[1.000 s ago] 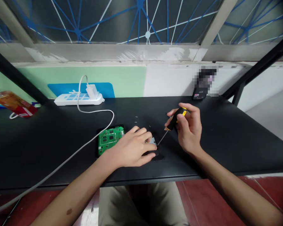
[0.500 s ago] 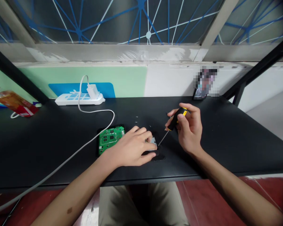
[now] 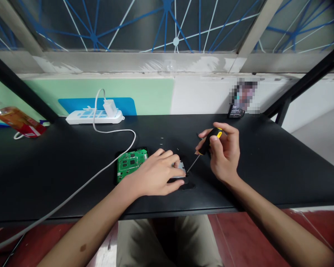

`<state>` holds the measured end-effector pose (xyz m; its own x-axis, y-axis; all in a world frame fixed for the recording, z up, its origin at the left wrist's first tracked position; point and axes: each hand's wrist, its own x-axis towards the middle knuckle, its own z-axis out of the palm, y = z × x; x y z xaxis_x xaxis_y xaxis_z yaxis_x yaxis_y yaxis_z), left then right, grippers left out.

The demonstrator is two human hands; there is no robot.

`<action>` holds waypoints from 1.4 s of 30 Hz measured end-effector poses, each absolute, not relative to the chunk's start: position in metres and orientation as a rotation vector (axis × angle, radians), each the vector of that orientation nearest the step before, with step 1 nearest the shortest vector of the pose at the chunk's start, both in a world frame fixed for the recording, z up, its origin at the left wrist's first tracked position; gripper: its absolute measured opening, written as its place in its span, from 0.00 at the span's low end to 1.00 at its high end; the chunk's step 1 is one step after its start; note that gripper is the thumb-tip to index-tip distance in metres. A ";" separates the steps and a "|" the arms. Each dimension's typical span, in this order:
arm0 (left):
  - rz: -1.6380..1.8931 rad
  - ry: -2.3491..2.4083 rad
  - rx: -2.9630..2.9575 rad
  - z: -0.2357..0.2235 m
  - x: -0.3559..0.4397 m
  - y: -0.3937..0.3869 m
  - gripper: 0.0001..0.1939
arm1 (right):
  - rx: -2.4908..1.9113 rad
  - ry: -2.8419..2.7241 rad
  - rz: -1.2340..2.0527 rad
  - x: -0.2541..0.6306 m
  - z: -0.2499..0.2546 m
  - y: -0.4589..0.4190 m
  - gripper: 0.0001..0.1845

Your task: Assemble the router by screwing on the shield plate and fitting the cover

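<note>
My right hand (image 3: 225, 152) is closed around the black and yellow handle of a screwdriver (image 3: 207, 141). The shaft slants down to the left, its tip at the right end of a small black-and-silver part (image 3: 181, 167). Over that part lies my left hand (image 3: 158, 174), fingers bent and gripping it against the table; much of it is hidden underneath. A green circuit board (image 3: 130, 164) in a black casing sits just left of my left hand, partly covered by it.
Several tiny screws (image 3: 161, 144) lie beyond my left hand on the black table (image 3: 267, 159). A white cable (image 3: 100, 171) runs from a power strip (image 3: 93, 117) past the board. A bottle (image 3: 19, 120) stands at far left; a phone (image 3: 236, 111) leans on the wall.
Hardly anything differs. Both hands and the screwdriver hold nearly the same position, and the whole view has shifted very slightly.
</note>
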<state>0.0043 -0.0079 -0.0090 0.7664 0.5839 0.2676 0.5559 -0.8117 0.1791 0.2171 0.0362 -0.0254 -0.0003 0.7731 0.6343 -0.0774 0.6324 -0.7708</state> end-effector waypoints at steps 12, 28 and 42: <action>0.472 0.989 2.743 -0.006 0.001 -0.009 0.12 | -0.537 -1.647 0.570 0.215 -0.017 0.027 0.20; 0.390 1.128 2.738 -0.012 -0.005 -0.007 0.43 | -0.400 -1.965 0.455 0.204 -0.009 0.028 0.33; 0.257 1.166 2.692 -0.014 -0.008 -0.006 0.53 | -0.428 -1.752 0.509 0.203 -0.015 0.023 0.30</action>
